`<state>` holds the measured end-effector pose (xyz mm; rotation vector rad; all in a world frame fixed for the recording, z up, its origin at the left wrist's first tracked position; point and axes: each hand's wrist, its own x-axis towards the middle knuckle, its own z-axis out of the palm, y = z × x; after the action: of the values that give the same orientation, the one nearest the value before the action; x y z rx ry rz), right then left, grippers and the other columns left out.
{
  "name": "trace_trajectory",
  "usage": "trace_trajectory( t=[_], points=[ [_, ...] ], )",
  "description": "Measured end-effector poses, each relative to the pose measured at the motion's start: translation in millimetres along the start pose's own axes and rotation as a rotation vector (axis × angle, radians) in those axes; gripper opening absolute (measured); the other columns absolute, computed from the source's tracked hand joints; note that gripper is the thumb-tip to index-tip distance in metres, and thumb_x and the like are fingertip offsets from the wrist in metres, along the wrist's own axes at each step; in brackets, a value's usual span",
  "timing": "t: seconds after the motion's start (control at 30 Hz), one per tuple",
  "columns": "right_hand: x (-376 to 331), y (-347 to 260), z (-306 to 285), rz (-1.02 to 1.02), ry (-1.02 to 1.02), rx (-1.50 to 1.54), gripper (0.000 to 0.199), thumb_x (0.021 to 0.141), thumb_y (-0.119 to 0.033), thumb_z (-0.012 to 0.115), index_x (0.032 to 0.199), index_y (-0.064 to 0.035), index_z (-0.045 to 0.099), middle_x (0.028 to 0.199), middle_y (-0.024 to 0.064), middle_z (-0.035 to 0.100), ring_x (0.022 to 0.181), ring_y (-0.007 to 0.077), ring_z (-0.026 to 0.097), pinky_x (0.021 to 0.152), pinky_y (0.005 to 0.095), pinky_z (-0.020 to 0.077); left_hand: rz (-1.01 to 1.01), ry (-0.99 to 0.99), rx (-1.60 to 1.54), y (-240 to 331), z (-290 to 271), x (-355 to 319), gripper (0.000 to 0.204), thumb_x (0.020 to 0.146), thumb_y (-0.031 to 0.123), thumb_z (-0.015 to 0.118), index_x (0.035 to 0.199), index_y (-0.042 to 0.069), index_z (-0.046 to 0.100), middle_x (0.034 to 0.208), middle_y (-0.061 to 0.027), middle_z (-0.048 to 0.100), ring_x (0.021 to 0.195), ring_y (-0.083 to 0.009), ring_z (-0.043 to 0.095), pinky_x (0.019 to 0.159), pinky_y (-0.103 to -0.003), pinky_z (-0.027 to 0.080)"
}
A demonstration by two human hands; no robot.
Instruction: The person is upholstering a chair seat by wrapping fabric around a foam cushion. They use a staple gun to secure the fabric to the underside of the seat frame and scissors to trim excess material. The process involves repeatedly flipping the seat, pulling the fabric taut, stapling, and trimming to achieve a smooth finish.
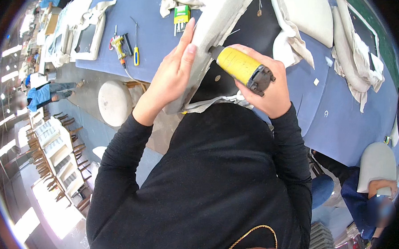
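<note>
My left hand (pixel 172 72) presses along the side of a light grey upholstered furniture frame (pixel 211 28), its fingers stretched out and flat. In my right hand (pixel 273 83) is a yellow staple gun (pixel 237 62) with a dark end cap. The black nose of the staple gun meets the inner edge of the frame, across from my left fingers. Black backing cloth (pixel 253 28) spans the inside of the frame. Where the nose touches the fabric, the exact contact is hard to make out. White fabric edging (pixel 216 101) gathers at the near end of the frame.
On the blue-covered table (pixel 342 127) lie another staple gun (pixel 118 47) with a hose, a screwdriver (pixel 136 54) and a green-yellow box (pixel 181 16). Padded pieces (pixel 354 55) lie at the right. A round stool (pixel 114 103) stands left; another person (pixel 363 202) holds a cushioned piece, lower right.
</note>
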<state>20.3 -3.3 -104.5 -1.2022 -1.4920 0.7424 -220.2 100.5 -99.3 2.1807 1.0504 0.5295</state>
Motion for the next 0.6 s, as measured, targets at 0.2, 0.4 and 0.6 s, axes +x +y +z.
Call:
trace_trajectory(
  t=[0.2,0.4,0.6],
  points=[
    [-2,-6,-1,0.033,-0.029,-0.079,0.056,0.079,0.0,0.08,0.135,-0.0055,0.073,0.12,0.0144,0.081,0.106,0.029,0.081,0.096,0.0344,0.0603,0.023,-0.067,0.175,28,-5,-1,0.075,0.105,0.02,0.066,0.173,0.018,0.033,0.152,-0.0278,0.058,0.138,-0.0476,0.059,0.115,-0.05,0.048],
    [-5,-9,2,0.004,-0.063,-0.029,0.062,0.076,-0.002,0.08,0.137,-0.0057,0.071,0.121,0.0162,0.08,0.108,0.034,0.08,0.095,0.0359,0.0604,0.05,-0.02,0.181,23,-1,-2,0.088,0.096,0.014,0.072,0.173,0.029,0.033,0.144,-0.027,0.061,0.128,-0.051,0.064,0.106,-0.054,0.056],
    [-8,-14,10,0.039,-0.095,0.063,0.064,0.073,-0.002,0.079,0.137,-0.0024,0.069,0.112,0.0221,0.077,0.103,0.0405,0.078,0.091,0.0387,0.06,0.027,-0.067,0.172,20,-6,-1,0.102,0.087,0.007,0.076,0.175,0.029,0.028,0.147,-0.0297,0.058,0.132,-0.0516,0.062,0.108,-0.054,0.056]
  ],
)
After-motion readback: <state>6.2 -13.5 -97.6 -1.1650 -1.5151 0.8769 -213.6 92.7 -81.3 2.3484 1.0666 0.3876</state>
